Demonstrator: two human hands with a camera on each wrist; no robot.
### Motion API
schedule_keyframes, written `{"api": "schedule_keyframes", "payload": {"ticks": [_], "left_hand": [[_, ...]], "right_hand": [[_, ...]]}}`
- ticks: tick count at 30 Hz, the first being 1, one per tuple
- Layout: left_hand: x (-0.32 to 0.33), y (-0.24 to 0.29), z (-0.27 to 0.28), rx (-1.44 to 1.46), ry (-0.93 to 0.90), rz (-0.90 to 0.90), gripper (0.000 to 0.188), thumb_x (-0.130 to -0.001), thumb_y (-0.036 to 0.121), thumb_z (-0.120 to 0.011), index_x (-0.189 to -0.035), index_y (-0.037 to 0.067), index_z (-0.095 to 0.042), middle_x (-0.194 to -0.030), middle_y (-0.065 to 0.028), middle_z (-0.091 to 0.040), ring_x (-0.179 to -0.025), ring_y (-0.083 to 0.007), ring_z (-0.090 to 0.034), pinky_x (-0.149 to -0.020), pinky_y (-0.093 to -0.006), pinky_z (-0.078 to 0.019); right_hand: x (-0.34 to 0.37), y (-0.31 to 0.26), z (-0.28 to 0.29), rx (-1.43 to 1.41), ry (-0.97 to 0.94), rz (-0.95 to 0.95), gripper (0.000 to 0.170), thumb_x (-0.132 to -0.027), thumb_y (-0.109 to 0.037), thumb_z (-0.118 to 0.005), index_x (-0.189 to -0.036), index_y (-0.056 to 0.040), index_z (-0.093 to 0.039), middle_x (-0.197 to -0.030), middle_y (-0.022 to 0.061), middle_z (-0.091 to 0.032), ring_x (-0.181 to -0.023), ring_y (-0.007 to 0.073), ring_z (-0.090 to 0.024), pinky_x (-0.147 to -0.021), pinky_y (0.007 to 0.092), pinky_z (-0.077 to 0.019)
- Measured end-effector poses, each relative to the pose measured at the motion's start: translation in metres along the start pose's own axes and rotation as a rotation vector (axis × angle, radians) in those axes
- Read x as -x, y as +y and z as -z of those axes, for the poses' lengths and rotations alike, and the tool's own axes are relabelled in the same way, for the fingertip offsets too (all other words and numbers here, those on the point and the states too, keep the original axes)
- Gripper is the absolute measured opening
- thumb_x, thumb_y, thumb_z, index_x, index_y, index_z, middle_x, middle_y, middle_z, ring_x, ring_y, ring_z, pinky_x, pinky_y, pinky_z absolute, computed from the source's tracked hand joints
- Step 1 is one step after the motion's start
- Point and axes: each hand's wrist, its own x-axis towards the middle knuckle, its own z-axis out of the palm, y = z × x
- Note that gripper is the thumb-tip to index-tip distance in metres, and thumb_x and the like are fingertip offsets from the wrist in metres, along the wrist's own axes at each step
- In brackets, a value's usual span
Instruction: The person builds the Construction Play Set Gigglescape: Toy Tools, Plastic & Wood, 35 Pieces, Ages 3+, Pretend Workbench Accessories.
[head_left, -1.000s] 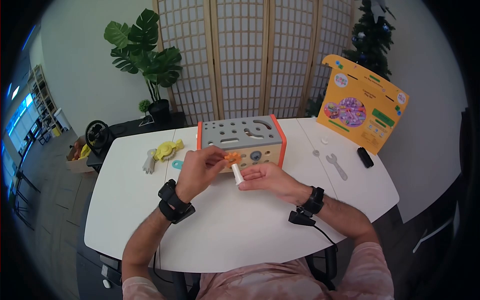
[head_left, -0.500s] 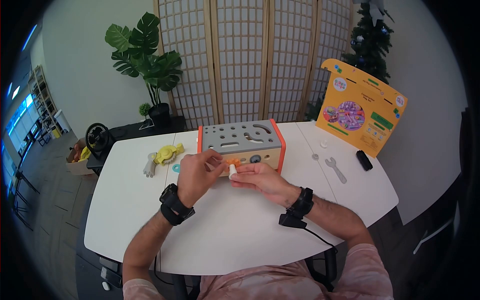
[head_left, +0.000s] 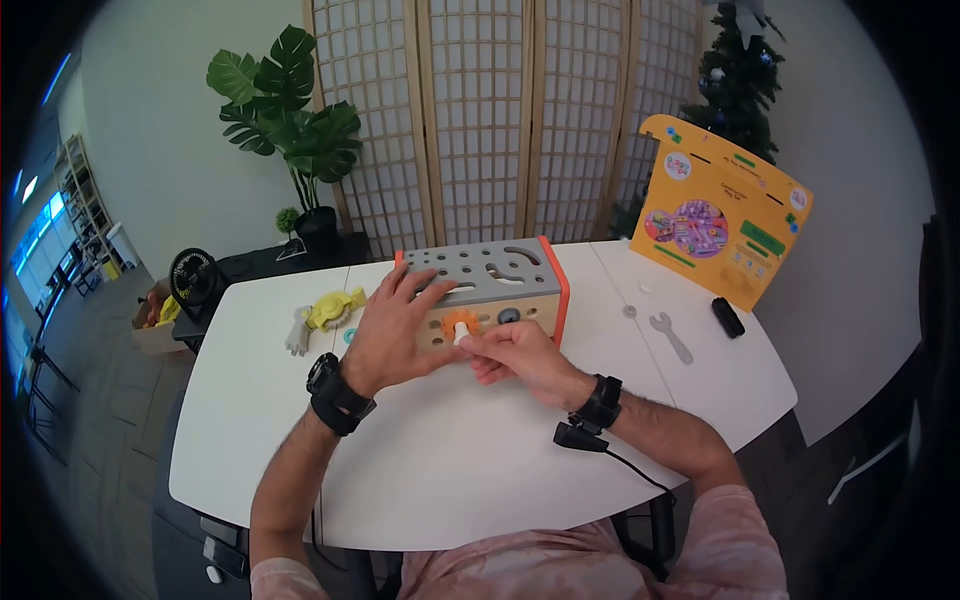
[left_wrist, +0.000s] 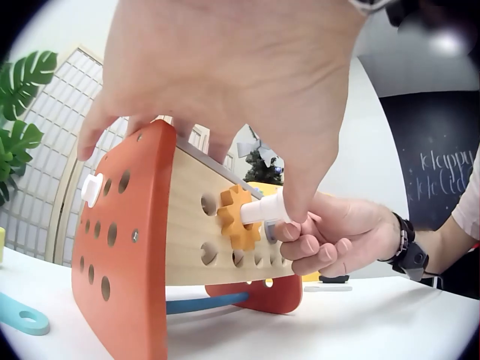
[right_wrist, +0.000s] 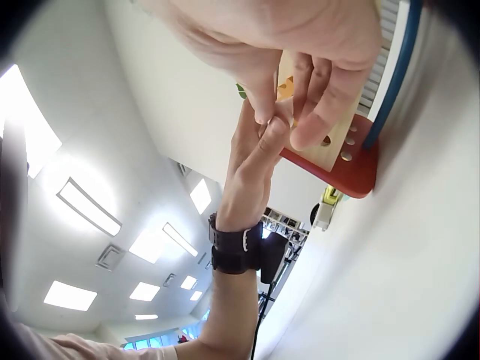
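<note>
A toy workbench [head_left: 480, 265] with a grey holed top, wooden front and red-orange end panels [left_wrist: 124, 247] stands before me. On its front sits an orange gear [left_wrist: 238, 217], with a white plastic bolt [left_wrist: 259, 211] through its middle. My right hand [head_left: 530, 362] pinches the bolt's outer end between thumb and fingers. My left hand [head_left: 385, 335] rests over the top edge of the bench, its fingers extended on the grey top. In the left wrist view, its thumb is right at the bolt's head. To the gear's right is a dark grey screw head [head_left: 509, 316].
Yellow and grey toy parts [head_left: 330, 312] and a teal piece [left_wrist: 24, 319] lie left of the bench. To its right are a grey toy wrench [head_left: 671, 338], a small grey nut [head_left: 629, 312], a white piece [head_left: 647, 288], a black object [head_left: 728, 318] and an upright orange box [head_left: 720, 215].
My right hand has brought the white bolt to the bench front and into the gear. My left hand has let go of the gear and spread over the bench top.
</note>
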Motion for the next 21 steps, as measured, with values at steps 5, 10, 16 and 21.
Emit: {"api": "schedule_keyframes", "payload": {"ticks": [5,10,16,21], "left_hand": [[-0.001,-0.002,-0.001,0.031,0.004,-0.018,0.084,-0.079,0.056,-0.093,-0.142,0.007,-0.067,-0.155,-0.0194,-0.055,-0.153,-0.0545,-0.034,-0.126,-0.0597,-0.0383],[-0.003,0.0,-0.003,0.028,-0.021,0.016,0.083,-0.08,0.053,-0.092,-0.141,0.002,-0.067,-0.154,-0.0206,-0.055,-0.154,-0.0538,-0.033,-0.126,-0.0599,-0.0382],[-0.004,0.0,-0.005,0.066,-0.028,0.043,0.081,-0.08,0.051,-0.093,-0.139,0.0,-0.068,-0.154,-0.0208,-0.054,-0.155,-0.053,-0.029,-0.126,-0.0599,-0.0383],[-0.004,-0.002,-0.007,0.081,-0.024,0.046,0.08,-0.08,0.048,-0.094,-0.139,0.001,-0.068,-0.154,-0.0208,-0.054,-0.155,-0.0518,-0.03,-0.125,-0.0601,-0.0389]], "right_hand": [[0.009,-0.009,0.008,0.371,0.203,0.209,0.041,-0.103,-0.04,-0.081,-0.095,0.0001,-0.078,-0.081,0.0046,-0.073,-0.061,0.0105,-0.065,-0.058,0.0286,-0.0545],[0.017,-0.044,0.038,0.851,0.517,0.638,0.036,-0.102,-0.035,-0.081,-0.099,0.0001,-0.078,-0.089,0.0071,-0.076,-0.067,0.0144,-0.067,-0.06,0.0348,-0.0518],[-0.009,-0.039,0.085,1.306,0.587,0.936,0.048,-0.106,-0.039,-0.072,-0.133,0.0003,-0.073,-0.15,0.0183,-0.064,-0.101,0.0226,-0.069,-0.093,0.038,-0.0559],[-0.008,-0.033,0.087,0.959,0.364,0.621,0.061,-0.107,-0.046,-0.069,-0.144,0.0018,-0.066,-0.169,0.0213,-0.05,-0.092,0.0244,-0.075,-0.092,0.0365,-0.059]]}}
